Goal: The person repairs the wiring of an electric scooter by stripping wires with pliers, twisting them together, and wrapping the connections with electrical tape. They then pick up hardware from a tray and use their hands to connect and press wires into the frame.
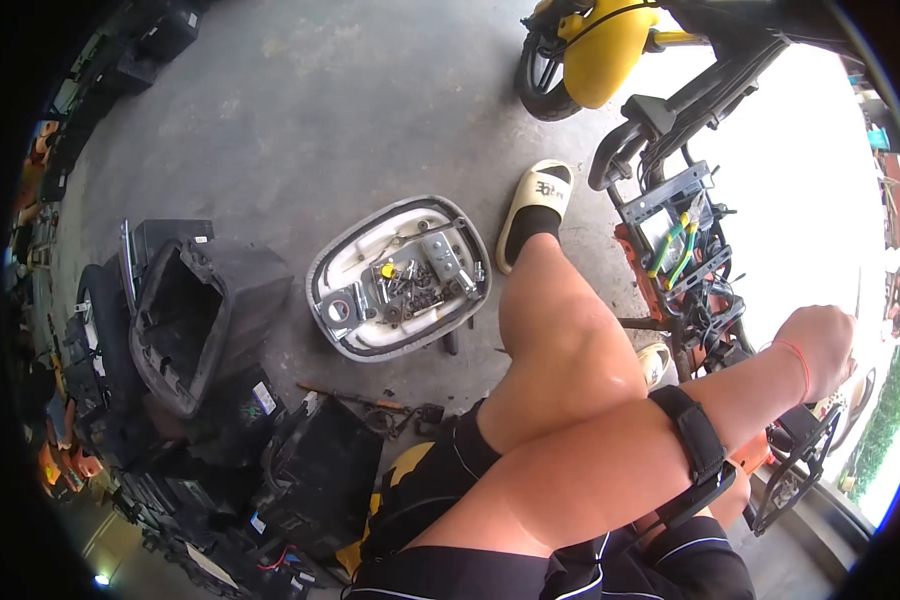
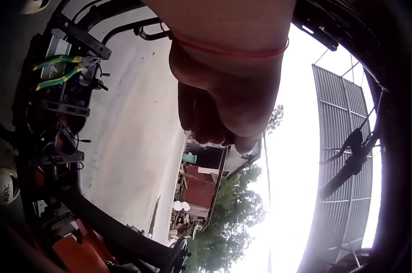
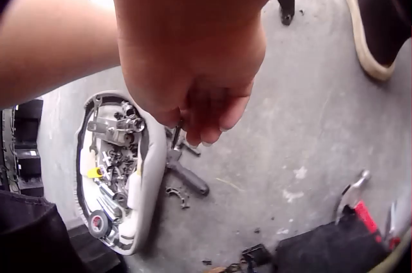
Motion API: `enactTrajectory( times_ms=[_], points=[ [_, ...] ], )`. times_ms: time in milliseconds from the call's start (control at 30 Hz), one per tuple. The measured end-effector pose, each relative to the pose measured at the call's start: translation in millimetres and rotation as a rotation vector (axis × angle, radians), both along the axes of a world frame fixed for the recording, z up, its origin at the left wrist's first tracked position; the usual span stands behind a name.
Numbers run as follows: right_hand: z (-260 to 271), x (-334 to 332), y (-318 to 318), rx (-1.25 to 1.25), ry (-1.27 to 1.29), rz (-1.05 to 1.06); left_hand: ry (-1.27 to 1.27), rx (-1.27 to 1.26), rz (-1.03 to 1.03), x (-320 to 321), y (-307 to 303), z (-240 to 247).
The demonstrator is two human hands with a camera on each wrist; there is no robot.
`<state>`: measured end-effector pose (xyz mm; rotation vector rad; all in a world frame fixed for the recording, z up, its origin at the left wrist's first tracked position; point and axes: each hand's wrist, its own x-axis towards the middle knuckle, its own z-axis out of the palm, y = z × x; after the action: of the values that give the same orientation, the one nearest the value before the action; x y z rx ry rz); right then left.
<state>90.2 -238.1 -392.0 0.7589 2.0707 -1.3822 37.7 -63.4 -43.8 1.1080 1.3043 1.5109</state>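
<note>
My left hand (image 1: 818,350), with a red cord at the wrist, reaches out past the knees to the right. In the left wrist view its fingers (image 2: 206,128) hang loosely curled, and no object shows in them. Only the right wrist view has my right hand (image 3: 203,106), held above the grey floor with bent fingers. A thin dark metal piece (image 3: 179,130) juts from between its thumb and fingertips. Beyond that hand lies a dark-handled tool (image 3: 188,179) on the floor. The upturned, seat-shaped shell (image 1: 316,290) beside it holds bolts, brackets and a tape roll (image 1: 340,309).
A stripped vehicle frame (image 1: 667,192) stands on the right, with green-and-yellow pliers (image 1: 676,245) lying on it. Black plastic panels (image 1: 320,470) and a hollow dark housing (image 1: 155,340) crowd the left. A hammer (image 3: 353,196) lies at the lower right of the right wrist view.
</note>
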Motion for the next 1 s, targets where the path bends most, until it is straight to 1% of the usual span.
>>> enactTrajectory(
  times_ms=[67, 133, 200, 233, 300, 333, 400, 433, 500, 533, 600, 733, 800, 833, 900, 933, 1000],
  points=[
    [-31.5, 19.6, -10.9, -0.087, -0.025, -0.020, 0.095, -0.048, -0.049, 4.7, 4.3, -0.7],
    [-59.8, 31.6, -15.4, -0.171, -0.042, -0.040, 0.116, -0.050, -0.028, 14.1, 12.3, -2.4],
    [-87.8, 43.8, -13.2, -0.256, -0.060, -0.069, 0.152, -0.113, -0.077, 23.5, 20.3, -2.0],
    [-73.3, 34.5, -21.2, -0.263, -0.061, -0.074, 0.151, -0.119, -0.083, 27.0, 20.4, -3.5],
    [-15.5, -2.5, -26.6, -0.261, -0.086, 0.062, 0.203, -0.118, -0.076, 29.8, 21.7, -9.0],
    [-5.1, -11.1, -30.2, -0.266, -0.084, 0.067, 0.231, -0.118, -0.069, 26.5, 17.8, -9.9],
    [5.5, -20.6, -35.2, -0.600, 0.020, -0.027, 0.284, -0.117, -0.057, 28.4, 18.2, -16.2],
    [10.8, -25.6, -34.4, -0.605, 0.022, -0.023, 0.312, -0.116, -0.052, 29.1, 18.4, -19.1],
    [16.5, -30.4, -30.3, -0.512, -0.030, -0.120, 0.367, -0.112, -0.047, 30.1, 19.2, -22.0],
    [21.1, -27.4, -18.6, -0.514, -0.027, -0.119, 0.370, -0.114, -0.047, 27.8, 18.2, -20.5],
    [31.1, -23.9, -16.4, -0.430, -0.030, -0.098, 0.364, -0.145, -0.048, 31.6, 25.6, -21.1],
    [51.7, -11.7, 8.2, -0.262, -0.048, -0.052, 0.356, -0.138, -0.040, 43.8, 34.3, -21.5],
    [65.1, -7.7, 25.4, -0.173, -0.048, -0.027, 0.410, -0.129, -0.021, 49.1, 38.1, -22.4],
    [72.3, -5.0, 36.4, -0.128, -0.046, -0.016, 0.413, -0.129, -0.019, 45.1, 35.3, -20.0],
    [89.2, -0.2, 55.8, -0.037, -0.037, 0.006, 0.476, -0.108, -0.099, 36.2, 30.1, -15.8],
    [97.9, 2.4, 66.8, 0.009, -0.030, 0.015, 0.486, -0.107, -0.098, 31.0, 27.5, -14.3],
    [116.9, 8.3, 86.2, 0.099, -0.013, 0.036, 0.438, -0.117, -0.100, 20.6, 21.6, -10.5]
  ],
)
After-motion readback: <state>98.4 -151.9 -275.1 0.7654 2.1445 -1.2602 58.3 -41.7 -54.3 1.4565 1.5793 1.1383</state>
